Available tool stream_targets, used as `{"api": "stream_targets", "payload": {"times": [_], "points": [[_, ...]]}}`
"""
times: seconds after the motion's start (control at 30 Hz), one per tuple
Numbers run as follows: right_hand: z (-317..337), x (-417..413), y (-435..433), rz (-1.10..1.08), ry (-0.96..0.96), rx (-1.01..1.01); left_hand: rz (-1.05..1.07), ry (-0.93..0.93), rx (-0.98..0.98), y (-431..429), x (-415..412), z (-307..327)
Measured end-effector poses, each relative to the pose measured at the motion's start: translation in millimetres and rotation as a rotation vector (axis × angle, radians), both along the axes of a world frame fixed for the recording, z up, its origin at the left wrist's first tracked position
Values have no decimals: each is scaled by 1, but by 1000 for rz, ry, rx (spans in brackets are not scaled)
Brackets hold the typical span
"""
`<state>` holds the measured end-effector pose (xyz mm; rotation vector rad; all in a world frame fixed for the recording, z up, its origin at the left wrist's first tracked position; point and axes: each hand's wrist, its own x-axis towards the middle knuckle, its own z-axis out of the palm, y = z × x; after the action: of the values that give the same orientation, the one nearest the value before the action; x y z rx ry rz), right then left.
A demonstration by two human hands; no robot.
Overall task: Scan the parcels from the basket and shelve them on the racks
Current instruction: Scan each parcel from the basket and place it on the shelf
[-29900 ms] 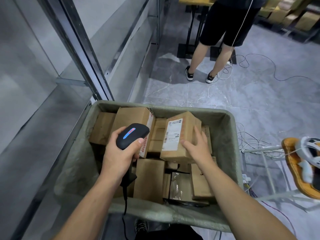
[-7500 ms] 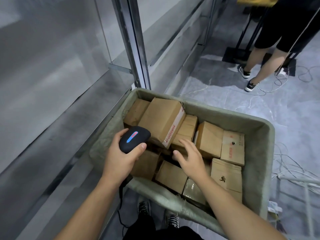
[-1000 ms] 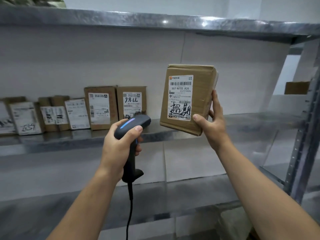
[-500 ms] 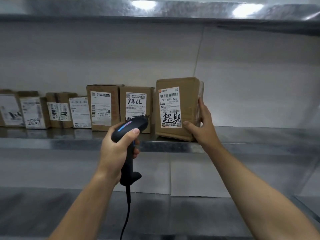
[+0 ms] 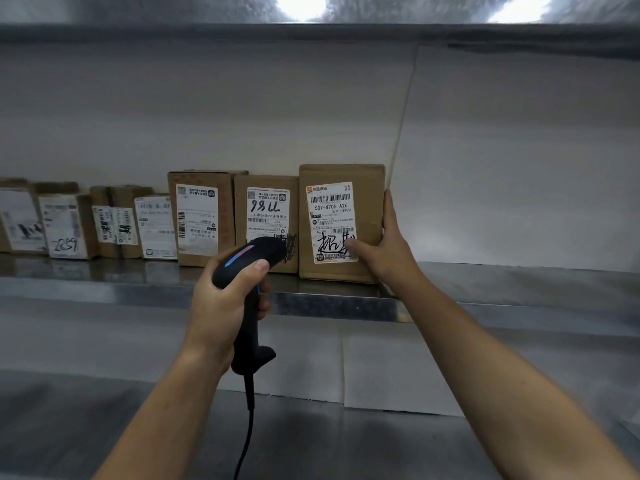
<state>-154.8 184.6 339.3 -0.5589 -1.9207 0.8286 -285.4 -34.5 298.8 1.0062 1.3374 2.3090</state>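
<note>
A brown cardboard parcel (image 5: 341,220) with a white label reading 507-N705 A26 stands upright on the metal shelf (image 5: 329,301), at the right end of a row of parcels. My right hand (image 5: 384,247) grips its right side, thumb across the lower label. My left hand (image 5: 225,299) holds a black corded scanner (image 5: 249,271) with a lit blue and pink strip, just in front of the shelf edge and below the neighbouring parcel marked 9811 (image 5: 266,220). The basket is out of view.
Several more labelled parcels (image 5: 197,216) line the shelf to the left. To the right of the held parcel the shelf surface (image 5: 519,282) is bare metal. Another shelf (image 5: 311,29) runs overhead and a lower one (image 5: 311,438) below. A white wall panel backs the rack.
My right hand has pushed the parcel further back onto the shelf, upright against the 9811 parcel. The view has moved closer to the rack. The scanner hand stays about where it was.
</note>
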Motion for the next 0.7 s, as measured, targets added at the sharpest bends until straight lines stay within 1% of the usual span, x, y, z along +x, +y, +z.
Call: {"api": "stream_targets", "payload": {"times": [0.27, 0.53, 0.7], "points": [[1, -11, 12, -8, -34, -65, 25, -4, 7, 0, -5, -2], [-1, -12, 16, 9, -42, -79, 28, -19, -4, 4, -4, -6], [0, -10, 15, 58, -38, -98, 5, 3, -32, 6, -4, -10]]}}
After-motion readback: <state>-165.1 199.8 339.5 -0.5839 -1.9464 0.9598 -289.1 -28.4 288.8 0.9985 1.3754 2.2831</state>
